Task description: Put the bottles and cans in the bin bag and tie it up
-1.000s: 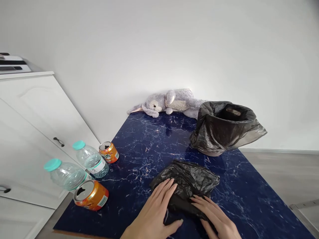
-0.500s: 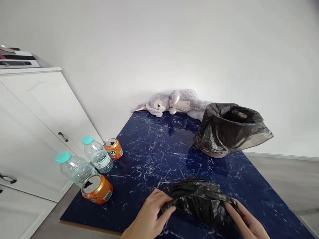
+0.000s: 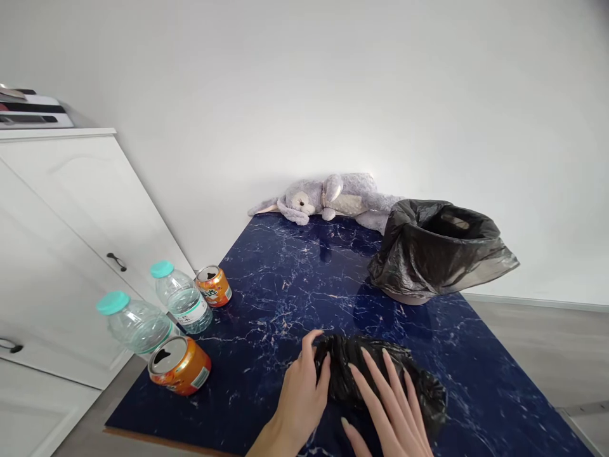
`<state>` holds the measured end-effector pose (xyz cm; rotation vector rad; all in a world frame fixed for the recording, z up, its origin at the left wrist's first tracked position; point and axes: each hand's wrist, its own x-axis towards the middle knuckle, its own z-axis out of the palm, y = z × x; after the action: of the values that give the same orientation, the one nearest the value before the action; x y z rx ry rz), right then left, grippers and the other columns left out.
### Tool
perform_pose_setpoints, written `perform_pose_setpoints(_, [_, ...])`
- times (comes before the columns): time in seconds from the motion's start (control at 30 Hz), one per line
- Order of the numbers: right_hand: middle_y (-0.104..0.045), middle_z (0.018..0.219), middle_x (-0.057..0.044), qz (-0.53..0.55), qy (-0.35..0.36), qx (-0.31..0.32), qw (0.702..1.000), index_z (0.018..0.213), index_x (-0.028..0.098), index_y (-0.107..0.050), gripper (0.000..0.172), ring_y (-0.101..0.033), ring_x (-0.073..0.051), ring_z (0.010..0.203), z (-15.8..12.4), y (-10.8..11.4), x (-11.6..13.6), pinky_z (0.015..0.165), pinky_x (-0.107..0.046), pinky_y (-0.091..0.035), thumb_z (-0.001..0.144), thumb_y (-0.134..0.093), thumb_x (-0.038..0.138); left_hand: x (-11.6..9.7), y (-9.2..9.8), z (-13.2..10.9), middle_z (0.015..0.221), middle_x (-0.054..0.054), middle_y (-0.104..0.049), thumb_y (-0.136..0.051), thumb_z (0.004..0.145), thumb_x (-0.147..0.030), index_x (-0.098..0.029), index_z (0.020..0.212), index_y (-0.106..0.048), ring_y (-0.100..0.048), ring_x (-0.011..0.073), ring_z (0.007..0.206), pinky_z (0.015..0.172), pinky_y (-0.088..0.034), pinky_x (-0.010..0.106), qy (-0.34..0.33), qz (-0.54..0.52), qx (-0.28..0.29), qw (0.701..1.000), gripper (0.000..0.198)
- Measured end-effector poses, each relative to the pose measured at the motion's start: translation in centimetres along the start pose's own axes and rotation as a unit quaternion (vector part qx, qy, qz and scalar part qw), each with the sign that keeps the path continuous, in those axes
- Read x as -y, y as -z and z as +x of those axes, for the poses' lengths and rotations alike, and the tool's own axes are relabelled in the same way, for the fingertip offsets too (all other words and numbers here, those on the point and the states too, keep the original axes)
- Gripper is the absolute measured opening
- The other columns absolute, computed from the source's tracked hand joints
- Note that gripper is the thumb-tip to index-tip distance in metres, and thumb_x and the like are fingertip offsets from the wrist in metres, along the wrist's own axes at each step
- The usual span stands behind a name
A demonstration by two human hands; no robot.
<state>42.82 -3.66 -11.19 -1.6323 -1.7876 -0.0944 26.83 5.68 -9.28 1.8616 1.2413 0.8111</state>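
So my right hand [image 3: 398, 422] quit gripping the black plastic bag [image 3: 343, 367], fingers spread on it; left hand [image 3: 303, 395] still pinches it.

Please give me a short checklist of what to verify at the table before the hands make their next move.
1. Left hand at the crumpled black bag: ok, at its left end; firmness of grip, cannot tell.
2. Right hand on that bag: ok, fingers spread over it.
3. Crumpled bag smooth and flat: not ok, it is bunched and wrinkled.
4. Lined bin upright with its mouth open: ok.
5. Two bottles capped and away from the hands: ok, off to the left.
6. Two orange cans empty: cannot tell, their insides look dark through the openings.
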Motion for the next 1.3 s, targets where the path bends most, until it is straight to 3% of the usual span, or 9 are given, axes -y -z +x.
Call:
perform_pose_setpoints(0.23, [-0.044, 0.168, -0.012, -0.107, 0.086, 0.053, 0.989, 0.172, 0.04, -0.024, 0.083, -0.055, -0.053, 0.141, -0.2, -3.0, -4.4, 0.098, -0.076, -0.058, 0.1, -0.061, 0.058, 1.6, 1.1, 0.1, 0.133, 0.012, -0.063, -0.048, 0.111, -0.036, -0.029, 0.147, -0.04, -0.069, 0.028, 0.121, 0.104, -0.058, 0.05, -0.076, 0.08, -0.072, 0.991, 0.038])
perform_pose_setpoints(0.53, [-0.038, 0.173, -0.007, -0.119, 0.057, 0.049, 0.99, 0.172, 0.035, -0.023, 0.07, -0.044, -0.042, 0.153, 0.9, -2.1, -5.7, 0.115, -0.067, -0.05, 0.108, -0.049, 0.046, 2.0, 4.4, -1.1, 0.127, 0.009, -0.069, -0.048, 0.111, -0.046, -0.028, 0.131, -0.056, -0.071, 0.0243, 0.114, 0.101, -0.059, 0.043, -0.023, 0.026, -0.071, 0.997, 0.028])
perform_pose_setpoints(0.63, [-0.032, 0.175, -0.007, -0.127, 0.031, 0.063, 0.989, 0.172, 0.031, -0.025, 0.067, -0.036, -0.038, 0.159, 0.8, -0.8, -8.9, 0.122, -0.067, -0.042, 0.11, -0.047, 0.041, 2.1, 4.5, -1.2, 0.125, 0.009, -0.071, -0.05, 0.11, -0.047, -0.027, 0.128, -0.059, -0.071, 0.0247, 0.111, 0.099, -0.06, 0.043, -0.031, 0.038, -0.071, 0.996, 0.029])
perform_pose_setpoints(0.77, [-0.028, 0.177, -0.005, -0.139, 0.004, 0.083, 0.987, 0.169, 0.032, -0.031, 0.06, -0.03, -0.035, 0.162, -0.3, 1.4, -15.7, 0.128, -0.066, -0.032, 0.111, -0.041, 0.045, 2.2, 4.5, -1.1, 0.123, 0.009, -0.072, -0.05, 0.109, -0.05, -0.028, 0.126, -0.061, -0.071, 0.0253, 0.111, 0.098, -0.061, 0.042, -0.02, 0.045, -0.057, 0.997, 0.03])
perform_pose_setpoints(0.87, [-0.026, 0.178, -0.005, -0.133, -0.008, 0.103, 0.986, 0.17, 0.032, -0.027, 0.06, -0.027, -0.033, 0.163, -1.2, 3.1, -20.8, 0.128, -0.065, -0.034, 0.112, -0.037, 0.045, 2.2, 4.5, -1.0, 0.123, 0.009, -0.072, -0.05, 0.108, -0.052, -0.029, 0.125, -0.062, -0.071, 0.0256, 0.111, 0.097, -0.06, 0.041, -0.011, 0.045, -0.05, 0.998, 0.03])
perform_pose_setpoints(0.97, [-0.027, 0.178, -0.005, -0.131, -0.028, 0.094, 0.987, 0.171, 0.033, -0.025, 0.062, -0.026, -0.034, 0.163, -1.6, 4.6, -23.5, 0.128, -0.067, -0.033, 0.112, -0.038, 0.048, 2.4, 4.6, -1.0, 0.121, 0.008, -0.072, -0.051, 0.108, -0.052, -0.03, 0.123, -0.063, -0.071, 0.0257, 0.111, 0.098, -0.06, 0.041, -0.015, 0.049, -0.052, 0.997, 0.029])
perform_pose_setpoints(1.07, [-0.032, 0.176, -0.007, -0.126, -0.034, 0.035, 0.991, 0.17, 0.031, -0.029, 0.064, -0.028, -0.036, 0.162, -1.4, 5.5, -22.6, 0.129, -0.069, -0.027, 0.11, -0.04, 0.051, 2.5, 4.5, -1.1, 0.12, 0.006, -0.073, -0.052, 0.107, -0.05, -0.031, 0.122, -0.063, -0.071, 0.0254, 0.11, 0.098, -0.059, 0.04, -0.024, 0.054, -0.054, 0.997, 0.027])
perform_pose_setpoints(1.17, [-0.036, 0.174, -0.008, -0.114, -0.02, -0.03, 0.993, 0.168, 0.028, -0.033, 0.064, -0.033, -0.036, 0.161, -1.3, 5.7, -19.4, 0.131, -0.067, -0.025, 0.109, -0.046, 0.048, 2.5, 4.5, -1.1, 0.119, 0.005, -0.072, -0.052, 0.108, -0.048, -0.031, 0.121, -0.063, -0.071, 0.0246, 0.111, 0.099, -0.058, 0.038, -0.035, 0.062, -0.043, 0.997, 0.024])
perform_pose_setpoints(1.3, [-0.04, 0.171, -0.007, -0.073, 0.012, -0.041, 0.996, 0.165, 0.028, -0.04, 0.06, -0.04, -0.033, 0.157, -1.9, 4.7, -14.6, 0.127, -0.056, -0.041, 0.107, -0.052, 0.038, 2.3, 5.6, -0.7, 0.123, 0.005, -0.07, -0.052, 0.109, -0.045, -0.032, 0.12, -0.065, -0.068, 0.023, 0.118, 0.106, -0.053, 0.036, -0.066, 0.073, 0.013, 0.995, 0.022])
